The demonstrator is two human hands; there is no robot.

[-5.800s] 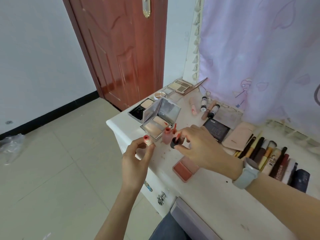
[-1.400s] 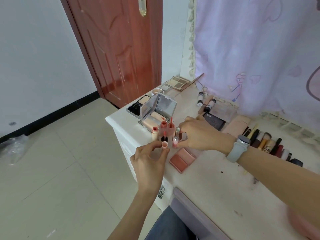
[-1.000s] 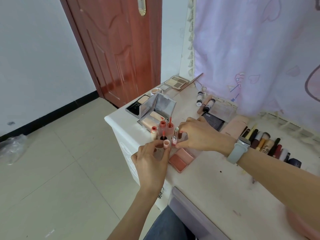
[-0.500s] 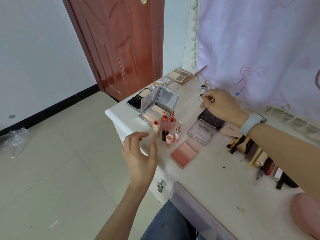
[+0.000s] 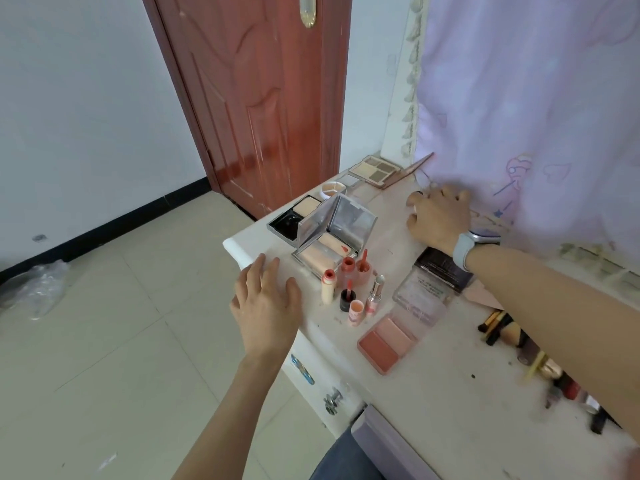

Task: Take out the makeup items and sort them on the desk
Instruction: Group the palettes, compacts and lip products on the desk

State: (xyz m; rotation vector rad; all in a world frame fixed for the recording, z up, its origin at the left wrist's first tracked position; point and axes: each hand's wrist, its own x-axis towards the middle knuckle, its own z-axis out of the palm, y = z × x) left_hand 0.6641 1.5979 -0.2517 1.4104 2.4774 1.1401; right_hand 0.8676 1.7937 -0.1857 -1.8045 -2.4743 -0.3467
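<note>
**Right hand reaches to the back of the desk for more tubes**

While the left hand [image 5: 266, 308] hovers with fingers spread and empty at the desk's [image 5: 433, 386] front corner, the right hand [image 5: 437, 216] lies far back by the curtain [image 5: 536, 116], fingers curled down over something small; whether it grips anything I cannot tell.

Just right of the left hand stands the lip cluster [image 5: 351, 289], six small pieces by my count: a cream tube, two coral bottles, a dark-capped pot, a pink cap and a silver-topped lipstick. They look light, hard and top-heavy, so each is best pinched low on its body. Some appear uncapped and could smear.

Behind them is one mirrored compact [image 5: 334, 237], hinged open and likely fragile. Nearer lies one blush palette [image 5: 389, 342], flat and stiff, best lifted by its edges. Brushes [image 5: 502, 329] lie partly hidden under the right forearm, uncountable.
</note>
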